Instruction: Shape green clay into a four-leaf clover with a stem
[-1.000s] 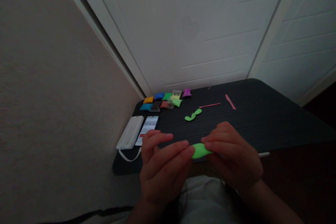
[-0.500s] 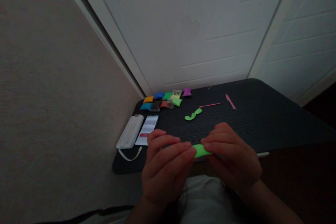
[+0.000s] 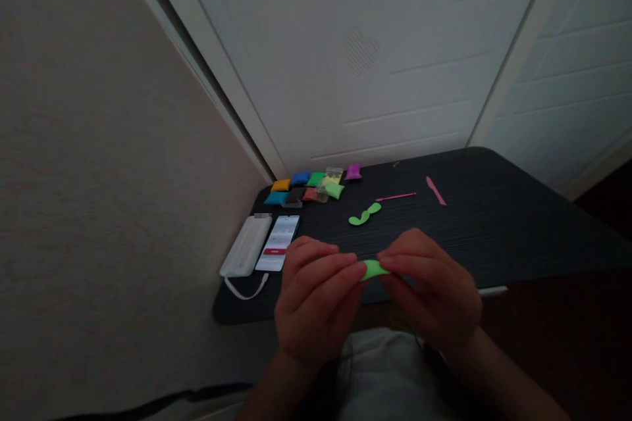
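Between my two hands is a piece of light green modelling clay [image 3: 374, 270], pinched at both ends. My left hand [image 3: 318, 302] grips its left end with the fingertips, and my right hand [image 3: 432, 289] grips the right end. The clay looks flattened and slightly arched; its ends are hidden under my fingers. Beyond the hands, several joined green clay leaf shapes [image 3: 365, 215] lie on the dark table [image 3: 474, 230]. A thin pink modelling stick [image 3: 396, 197] lies just behind them, and a pink plastic knife [image 3: 435, 190] rests farther right.
Several coloured clay packets [image 3: 300, 178] are grouped at the table's back left, with a purple packet [image 3: 353, 172] at their right. A phone [image 3: 279, 242] with a lit screen and a white power bank [image 3: 247, 245] with a short cable [image 3: 245, 294] lie at the left. Behind stands a white panelled door [image 3: 395, 46].
Both hands have risen slightly and come a little closer together with the green clay between them. Less of the clay shows now. The things on the table have stayed in place.
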Motion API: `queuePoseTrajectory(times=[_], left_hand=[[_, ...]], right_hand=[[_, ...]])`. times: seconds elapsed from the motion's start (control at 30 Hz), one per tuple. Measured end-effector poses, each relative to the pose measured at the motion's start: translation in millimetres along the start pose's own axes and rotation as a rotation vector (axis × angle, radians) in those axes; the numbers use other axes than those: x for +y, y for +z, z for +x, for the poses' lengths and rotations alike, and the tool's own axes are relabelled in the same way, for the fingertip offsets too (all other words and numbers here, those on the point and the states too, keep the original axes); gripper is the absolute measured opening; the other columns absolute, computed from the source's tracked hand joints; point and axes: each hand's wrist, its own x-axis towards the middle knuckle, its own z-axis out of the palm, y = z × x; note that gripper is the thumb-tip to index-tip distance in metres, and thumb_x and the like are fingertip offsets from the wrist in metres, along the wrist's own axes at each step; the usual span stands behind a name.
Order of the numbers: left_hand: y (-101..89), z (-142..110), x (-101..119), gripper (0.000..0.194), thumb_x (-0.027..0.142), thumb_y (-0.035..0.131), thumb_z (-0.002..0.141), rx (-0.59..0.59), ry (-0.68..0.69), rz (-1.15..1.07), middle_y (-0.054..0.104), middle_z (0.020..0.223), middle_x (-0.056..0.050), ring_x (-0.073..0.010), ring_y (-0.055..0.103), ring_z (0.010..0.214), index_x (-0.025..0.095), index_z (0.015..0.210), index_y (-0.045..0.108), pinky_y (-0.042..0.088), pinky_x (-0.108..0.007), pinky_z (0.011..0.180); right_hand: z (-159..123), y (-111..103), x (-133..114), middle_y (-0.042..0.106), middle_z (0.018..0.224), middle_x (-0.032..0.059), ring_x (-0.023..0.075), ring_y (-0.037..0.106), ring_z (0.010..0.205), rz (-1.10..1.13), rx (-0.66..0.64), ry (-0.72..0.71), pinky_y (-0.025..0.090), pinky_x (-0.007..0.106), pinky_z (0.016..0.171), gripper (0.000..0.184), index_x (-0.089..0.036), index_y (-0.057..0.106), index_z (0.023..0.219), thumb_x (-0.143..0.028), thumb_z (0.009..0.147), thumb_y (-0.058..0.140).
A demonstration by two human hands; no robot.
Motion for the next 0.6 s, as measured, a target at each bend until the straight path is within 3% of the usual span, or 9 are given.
queuePoseTrajectory(times=[0.3,0.6], left_hand=[[0.0,0.6,-1.5,0.026,0.010,0.063,0.064,-0.012,-0.034,-0.072,0.061,0.084,0.000,-0.0167,0.054,0.083,0.022,0.087,0.058,0.046,-0.037,0.073],[-0.3,2.2,-2.8,0.026,0.008,0.064,0.062,-0.033,-0.050,-0.093,0.061,0.082,0.001,-0.0165,0.054,0.083,0.022,0.083,0.059,0.046,-0.037,0.073]], right_hand=[[-0.5,2.7,3.2,0.061,0.082,0.0021,0.0137,0.056,0.075,0.050,-0.012,0.080,0.047,0.029,0.066,0.034,-0.020,0.056,0.095,-0.005,0.065,0.059],[2.2,3.7,3.8,0.061,0.079,0.0004,0.0125,0.056,0.073,0.003,-0.032,0.069,0.047,0.028,0.066,0.030,-0.022,0.058,0.092,-0.008,0.066,0.060]])
